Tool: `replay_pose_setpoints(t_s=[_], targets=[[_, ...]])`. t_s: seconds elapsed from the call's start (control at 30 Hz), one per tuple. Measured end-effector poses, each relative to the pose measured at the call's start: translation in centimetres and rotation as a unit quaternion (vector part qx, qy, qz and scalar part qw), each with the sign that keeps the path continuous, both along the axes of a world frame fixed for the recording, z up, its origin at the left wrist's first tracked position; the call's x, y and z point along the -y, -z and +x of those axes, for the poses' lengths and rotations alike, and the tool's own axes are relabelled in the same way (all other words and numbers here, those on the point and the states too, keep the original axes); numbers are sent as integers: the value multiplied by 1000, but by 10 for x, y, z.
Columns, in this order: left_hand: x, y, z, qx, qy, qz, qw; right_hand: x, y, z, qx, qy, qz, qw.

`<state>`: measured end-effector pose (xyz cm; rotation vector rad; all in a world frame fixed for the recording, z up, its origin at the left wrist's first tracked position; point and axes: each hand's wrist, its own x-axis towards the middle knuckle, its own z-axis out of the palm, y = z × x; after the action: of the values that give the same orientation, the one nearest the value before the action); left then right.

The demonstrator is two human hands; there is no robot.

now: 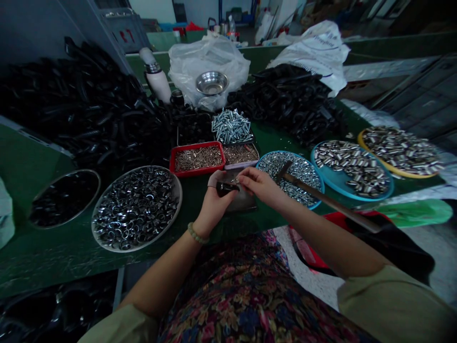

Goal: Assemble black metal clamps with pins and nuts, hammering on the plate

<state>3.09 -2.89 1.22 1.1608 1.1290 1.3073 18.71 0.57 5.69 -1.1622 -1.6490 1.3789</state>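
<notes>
- Black part [224, 189]: located in the left hand [210, 207], above the plate [241, 204]. Short, elongated, dark, smooth, faintly glossy; finer detail too small to tell.
- Left grip: clamped on the black part, thumb along the near side.
- Right hand [263, 187]: grip pinched on a small, shiny metal piece [235, 181], just beside the black part; contact between the two cannot be told.
- Plate: flat, grey, beneath the hands.
- Red tray [196, 173]: rectangular, filled with thin, dull-brown pins [198, 158].
- Screws [231, 126]: slender, silvery, heaped behind.
- Rings [137, 207]: curved, polished, piled in a round, pale-rimmed tray to the left.
- Hammer [330, 203]: wooden handle, head over small bright parts [282, 162], right.
- Tabletop [53, 255]: green, scuffed.
</notes>
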Motion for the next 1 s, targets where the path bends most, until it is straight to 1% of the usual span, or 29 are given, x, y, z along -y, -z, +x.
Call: replay_pose_setpoints(t_s=[0.07, 0.13, 0.23, 0.3, 0.37, 0.4, 0.47, 0.53, 0.57, 0.6, 0.63, 0.67, 0.7, 0.73, 0.77, 0.8, 0.83, 0.9, 0.93, 0.97, 1.0], targets=[[0, -2, 0, -41, 4, 33, 999, -1, 0, -5, 22, -12, 10, 1000], [0, -5, -1, -66, 10, 47, 997, -2, 0, -6, 34, -23, 18, 999], [1, -8, -1, -75, 4, 51, 996, -5, 3, -2, 51, -19, 20, 998], [2, -7, -1, -72, -8, 50, 996, -8, 5, 5, 58, -15, 3, 998], [1, -7, -1, -78, -2, 39, 996, -8, 3, 10, 76, -19, -11, 997], [-2, -7, 0, -84, 12, 30, 996, -7, 0, 11, 101, -22, 0, 995], [-10, -9, 3, -100, 64, 12, 993, -6, -11, 10, 185, -31, 73, 979], [-21, -14, 5, -109, 122, -12, 986, -9, -23, 7, 264, -63, 172, 947], [-26, -18, 5, -108, 145, -30, 983, -14, -29, 8, 281, -90, 207, 933], [-31, -22, 4, -102, 158, -48, 981, -22, -33, 12, 283, -115, 224, 925], [-35, -27, 1, -95, 160, -66, 980, -33, -35, 22, 282, -120, 228, 924], [-37, -31, -3, -93, 155, -78, 980, -47, -35, 37, 289, -101, 226, 925], [-39, -36, -8, -101, 145, -81, 981, -63, -33, 58, 312, -59, 216, 923], [-39, -41, -15, -126, 137, -75, 980, -80, -29, 83, 365, 34, 218, 905], [-39, -46, -22, -171, 129, -61, 975, -96, -24, 111, 447, 121, 215, 860], [-38, -51, -29, -230, 122, -39, 965, -112, -18, 140, 535, 183, 194, 802], [-38, -56, -35, -298, 117, -11, 947, -125, -12, 168, 564, 202, 176, 781], [-38, -64, -44, -421, 106, 47, 899, -144, 0, 213, 595, 204, 154, 762], [-38, -67, -47, -464, 101, 69, 877, -151, 5, 228, 599, 193, 147, 763], [-39, -70, -48, -488, 97, 82, 864, -157, 11, 239, 602, 181, 144, 764], [-39, -72, -48, -493, 97, 87, 860, -161, 15, 245, 604, 170, 143, 766]])
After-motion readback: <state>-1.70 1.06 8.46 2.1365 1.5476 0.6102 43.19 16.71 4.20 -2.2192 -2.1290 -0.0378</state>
